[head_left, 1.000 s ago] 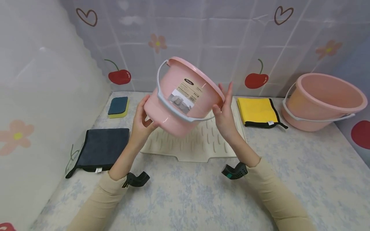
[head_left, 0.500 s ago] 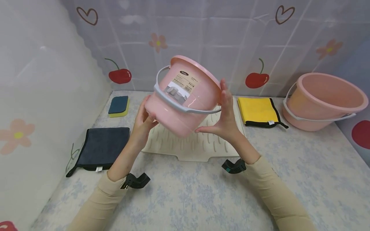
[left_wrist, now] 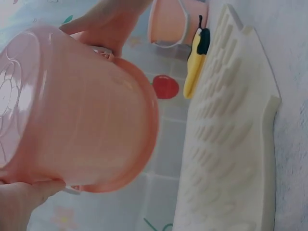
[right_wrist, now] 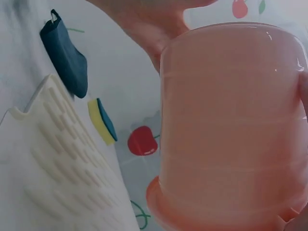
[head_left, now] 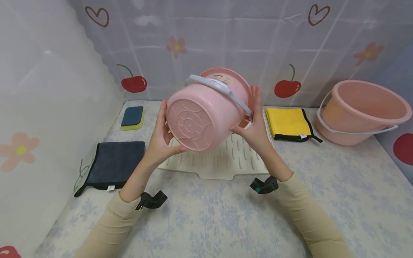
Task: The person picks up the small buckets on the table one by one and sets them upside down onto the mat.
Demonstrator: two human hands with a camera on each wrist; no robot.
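Note:
A pink plastic bucket (head_left: pixel 226 107) is held in the air on its side, its embossed base toward me and its rim away. My left hand (head_left: pixel 160 141) grips it by the base, thumb under the lower edge. On the other side my right hand (head_left: pixel 256 130) holds it near the rim, fingers straight up along the side and thumb against the wall. The pale grey handle (head_left: pixel 222 89) lies across the upper wall, partly covering a paper label (head_left: pixel 221 78). In the left wrist view the bucket wall (left_wrist: pixel 91 115) stands well apart from the ribbed cream mat (left_wrist: pixel 221 144).
Beneath the bucket lies the cream mat (head_left: pixel 214 168). To the left are a dark folded cloth (head_left: pixel 114 163) and a blue-and-yellow sponge (head_left: pixel 132 117). A yellow cloth (head_left: pixel 287 123) and a second pink bucket (head_left: pixel 348 125) stand to the right, near the tiled-pattern backdrop (head_left: pixel 206 36).
The bucket has turned so that its base now faces me and the label has rolled up and away. My right hand has shifted its hold near the rim; my left has stayed at the base.

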